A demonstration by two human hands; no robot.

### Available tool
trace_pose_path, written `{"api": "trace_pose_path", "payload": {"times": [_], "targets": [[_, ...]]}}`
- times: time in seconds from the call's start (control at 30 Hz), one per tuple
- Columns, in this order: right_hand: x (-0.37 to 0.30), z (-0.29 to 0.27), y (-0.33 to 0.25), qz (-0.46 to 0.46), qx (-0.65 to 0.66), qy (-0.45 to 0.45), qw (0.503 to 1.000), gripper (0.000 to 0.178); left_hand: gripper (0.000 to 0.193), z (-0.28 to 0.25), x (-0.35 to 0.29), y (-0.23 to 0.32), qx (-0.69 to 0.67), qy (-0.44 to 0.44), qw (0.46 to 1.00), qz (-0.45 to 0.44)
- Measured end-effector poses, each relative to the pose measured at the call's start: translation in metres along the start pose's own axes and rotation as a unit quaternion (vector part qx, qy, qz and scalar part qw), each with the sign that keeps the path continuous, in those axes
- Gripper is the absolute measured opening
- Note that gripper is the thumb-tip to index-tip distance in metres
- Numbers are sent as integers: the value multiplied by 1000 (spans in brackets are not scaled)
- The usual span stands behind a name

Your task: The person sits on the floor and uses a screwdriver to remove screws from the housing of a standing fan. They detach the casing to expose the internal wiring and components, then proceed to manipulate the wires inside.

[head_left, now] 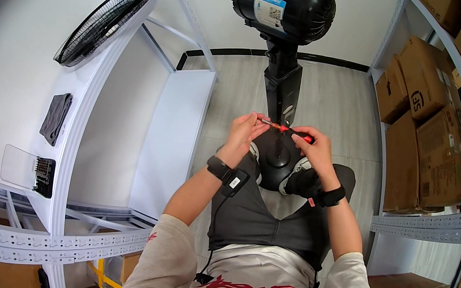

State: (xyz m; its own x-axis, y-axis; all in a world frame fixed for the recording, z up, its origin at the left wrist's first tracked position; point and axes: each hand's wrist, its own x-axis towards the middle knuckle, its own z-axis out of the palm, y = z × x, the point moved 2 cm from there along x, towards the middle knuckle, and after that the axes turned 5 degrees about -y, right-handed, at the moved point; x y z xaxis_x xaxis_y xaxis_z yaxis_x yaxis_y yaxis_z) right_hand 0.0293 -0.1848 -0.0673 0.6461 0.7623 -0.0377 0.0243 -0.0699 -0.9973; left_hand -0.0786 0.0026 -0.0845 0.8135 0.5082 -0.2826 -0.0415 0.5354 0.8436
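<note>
Between my hands, a red-and-black screwdriver (283,129) lies nearly level in front of the fan's column. My right hand (316,150) grips its handle with the thumb and fingers. At the shaft end, the fingers of my left hand (243,131) are closed around the tip; the bit itself is too small to make out. Right behind the hands stands a black pedestal fan, its motor head (293,8) bare of any grille, its column (278,82) upright and its round base (277,165) on the floor between my shoes.
On the left white shelf (67,178) lie a black round fan grille (106,21), a folded dark cloth (55,118) and a bit case (44,176) with its clear lid up. Metal shelving (433,225) on the right holds cardboard boxes (451,158).
</note>
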Motion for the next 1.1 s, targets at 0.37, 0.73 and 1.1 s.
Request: {"api": "trace_pose_path", "payload": {"times": [0.37,0.73,1.1], "targets": [[-1,-37,48,73,45,103,991,20,24,-26,35,-23,-80,-4,996,-34],[3,-17,97,95,121,124,980,19,38,-38,68,-73,3,41,997,-60],[4,-7,92,97,170,116,974,21,53,-11,64,-72,72,-34,995,-63]]}}
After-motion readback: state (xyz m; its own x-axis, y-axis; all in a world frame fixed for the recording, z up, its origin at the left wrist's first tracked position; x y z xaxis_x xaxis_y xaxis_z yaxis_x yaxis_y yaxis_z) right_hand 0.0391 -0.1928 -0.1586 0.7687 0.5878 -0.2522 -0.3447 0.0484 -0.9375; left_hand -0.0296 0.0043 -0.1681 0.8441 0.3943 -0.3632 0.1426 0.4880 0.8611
